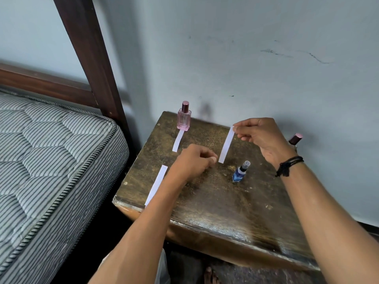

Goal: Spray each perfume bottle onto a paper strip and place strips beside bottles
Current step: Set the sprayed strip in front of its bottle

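A pink perfume bottle [184,116] stands at the far left of the wooden table [215,201], with a white paper strip [178,140] lying just in front of it. My right hand [262,138] pinches the top end of a second strip [226,144], which hangs over the table. A small blue spray bottle [240,172] stands below that strip. My left hand [194,160] hovers with curled fingers beside the hanging strip's lower end and holds nothing visible. A third strip [156,184] lies by the left edge. Another dark-capped bottle [295,139] peeks out behind my right wrist.
A striped mattress [51,156] on a dark wooden bed frame [90,58] stands close to the table's left side. A grey wall [246,58] runs right behind the table. A bare foot [211,275] shows on the floor below the front edge.
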